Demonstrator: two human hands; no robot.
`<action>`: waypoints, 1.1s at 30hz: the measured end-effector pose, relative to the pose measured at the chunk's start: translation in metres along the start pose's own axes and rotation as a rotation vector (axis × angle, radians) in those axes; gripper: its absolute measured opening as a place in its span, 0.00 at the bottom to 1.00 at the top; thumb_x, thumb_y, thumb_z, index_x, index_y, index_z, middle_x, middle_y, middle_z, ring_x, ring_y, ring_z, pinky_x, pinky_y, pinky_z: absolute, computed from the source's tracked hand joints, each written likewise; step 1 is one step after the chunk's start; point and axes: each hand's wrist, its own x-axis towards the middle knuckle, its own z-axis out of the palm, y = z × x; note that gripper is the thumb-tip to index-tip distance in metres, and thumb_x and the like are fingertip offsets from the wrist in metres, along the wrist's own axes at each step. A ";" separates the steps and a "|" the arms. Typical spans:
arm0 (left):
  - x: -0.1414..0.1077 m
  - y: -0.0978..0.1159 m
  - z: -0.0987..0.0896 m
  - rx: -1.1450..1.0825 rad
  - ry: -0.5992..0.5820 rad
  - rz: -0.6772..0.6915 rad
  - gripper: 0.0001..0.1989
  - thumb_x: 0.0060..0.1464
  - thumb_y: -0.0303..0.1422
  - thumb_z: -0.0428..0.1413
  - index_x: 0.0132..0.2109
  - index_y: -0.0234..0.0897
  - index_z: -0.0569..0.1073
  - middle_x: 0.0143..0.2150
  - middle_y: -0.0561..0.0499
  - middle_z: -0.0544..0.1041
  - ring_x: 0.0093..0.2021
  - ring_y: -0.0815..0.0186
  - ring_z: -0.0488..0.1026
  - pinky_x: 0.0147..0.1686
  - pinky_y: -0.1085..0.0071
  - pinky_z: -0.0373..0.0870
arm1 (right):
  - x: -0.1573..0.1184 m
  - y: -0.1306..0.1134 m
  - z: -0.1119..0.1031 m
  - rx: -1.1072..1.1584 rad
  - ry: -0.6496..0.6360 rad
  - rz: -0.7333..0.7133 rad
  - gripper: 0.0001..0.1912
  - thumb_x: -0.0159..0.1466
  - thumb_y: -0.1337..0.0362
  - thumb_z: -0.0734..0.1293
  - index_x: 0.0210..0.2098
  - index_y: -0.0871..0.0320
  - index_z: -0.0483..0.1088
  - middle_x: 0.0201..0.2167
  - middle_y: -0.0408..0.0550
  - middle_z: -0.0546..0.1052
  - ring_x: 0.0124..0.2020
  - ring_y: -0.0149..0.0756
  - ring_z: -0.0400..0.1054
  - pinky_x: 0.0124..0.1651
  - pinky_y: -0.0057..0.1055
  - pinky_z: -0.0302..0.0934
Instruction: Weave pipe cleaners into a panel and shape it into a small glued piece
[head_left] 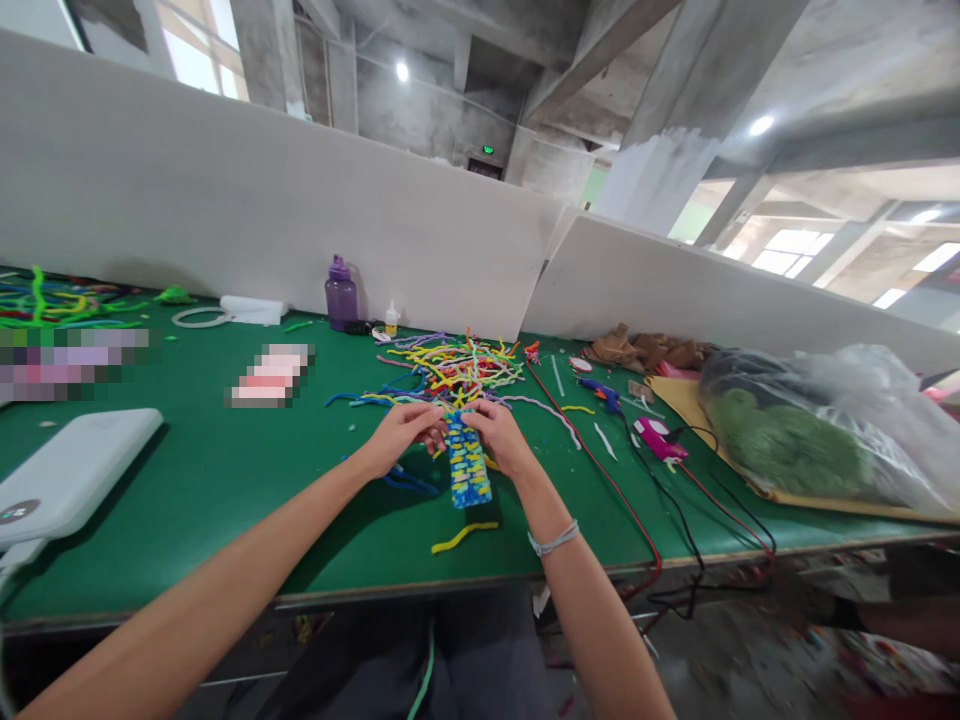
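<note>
A narrow woven strip (469, 462) in blue and yellow hangs over the green table, its top end between my two hands. My left hand (409, 432) pinches the strip's upper left corner, with the other fingers curled. On the upper right corner, my right hand (491, 430) is closed, thumb and fingers together. Just beyond both hands lies a tangled pile of colourful fuzzy stems (472, 365). A loose yellow stem (465, 537) rests near the table's front edge, below the strip. Blue stems (411, 482) lie under my left hand.
On the green table (300, 500), a white power bank (82, 470) sits left and a purple bottle (342, 295) stands behind. At right are a blue glue gun (600, 393), a magenta device (660, 440), cables and a plastic bag (795, 430). White panels (262, 200) border the back.
</note>
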 end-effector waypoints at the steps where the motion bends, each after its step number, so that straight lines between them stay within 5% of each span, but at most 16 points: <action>1: 0.000 0.000 0.000 0.013 0.001 0.003 0.15 0.47 0.41 0.56 0.29 0.31 0.70 0.23 0.52 0.73 0.23 0.68 0.72 0.21 0.74 0.67 | 0.000 -0.001 0.000 -0.013 0.003 -0.011 0.08 0.48 0.62 0.67 0.27 0.59 0.70 0.21 0.38 0.69 0.23 0.26 0.59 0.28 0.24 0.54; 15: 0.000 -0.004 -0.003 0.349 0.020 0.143 0.13 0.50 0.40 0.54 0.27 0.34 0.69 0.18 0.54 0.72 0.19 0.70 0.68 0.21 0.75 0.66 | -0.002 -0.001 0.004 -0.185 -0.027 -0.092 0.07 0.50 0.62 0.66 0.28 0.59 0.69 0.22 0.39 0.69 0.24 0.28 0.61 0.28 0.26 0.56; 26: 0.000 -0.002 -0.001 0.368 0.106 0.167 0.16 0.51 0.43 0.51 0.26 0.34 0.68 0.19 0.55 0.69 0.20 0.71 0.66 0.22 0.75 0.64 | -0.002 0.000 0.006 -0.190 -0.052 -0.146 0.10 0.51 0.59 0.67 0.29 0.59 0.68 0.21 0.39 0.68 0.23 0.27 0.60 0.27 0.25 0.56; 33: 0.001 -0.003 -0.002 0.569 0.108 0.246 0.19 0.52 0.43 0.50 0.20 0.34 0.65 0.18 0.56 0.60 0.22 0.72 0.57 0.21 0.77 0.53 | -0.004 -0.002 0.008 -0.106 -0.002 -0.108 0.12 0.49 0.57 0.69 0.27 0.58 0.67 0.19 0.38 0.67 0.20 0.28 0.61 0.24 0.28 0.61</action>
